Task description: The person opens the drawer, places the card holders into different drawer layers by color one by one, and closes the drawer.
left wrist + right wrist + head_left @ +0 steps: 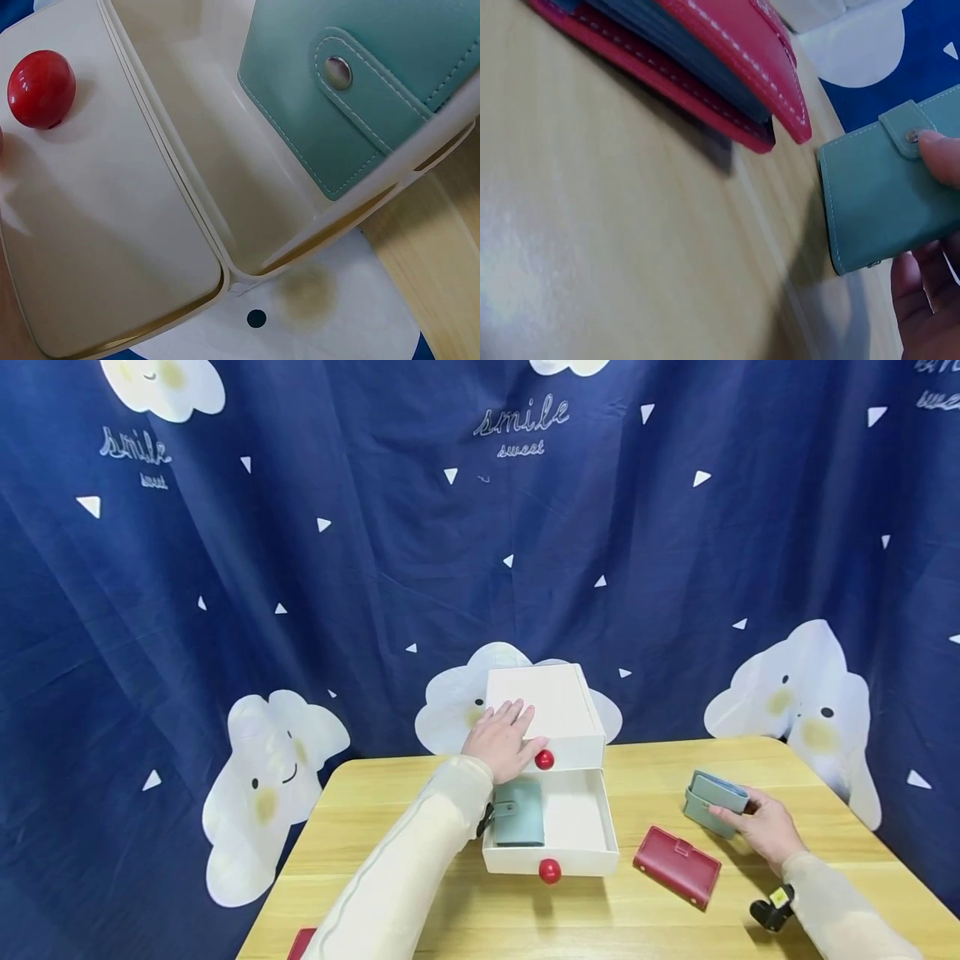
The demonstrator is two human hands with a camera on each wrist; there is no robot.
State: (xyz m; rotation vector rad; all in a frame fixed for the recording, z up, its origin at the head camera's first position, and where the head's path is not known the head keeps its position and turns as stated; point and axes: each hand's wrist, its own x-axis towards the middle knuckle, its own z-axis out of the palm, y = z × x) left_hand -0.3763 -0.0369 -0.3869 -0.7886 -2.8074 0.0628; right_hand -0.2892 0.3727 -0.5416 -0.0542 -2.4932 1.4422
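My left hand (504,745) rests on top of a white two-drawer box (551,702), fingers stretched over its lid and thumb near the upper red knob (544,760). Below it the lower drawer (585,814) is pulled out, and a green snap-strap wallet (525,818) lies in its left part. On the right, my right hand (768,831) grips a second green wallet (712,802), thumb on its snap strap in the right wrist view and fingers underneath. Between that hand and the drawer, a red wallet (678,866) lies on the table.
The wooden table (375,827) stands before a dark blue curtain (375,568) with clouds. Part of another red object (301,942) shows at the table's front left, beside the left sleeve. The lower drawer's red knob (550,871) juts toward the front.
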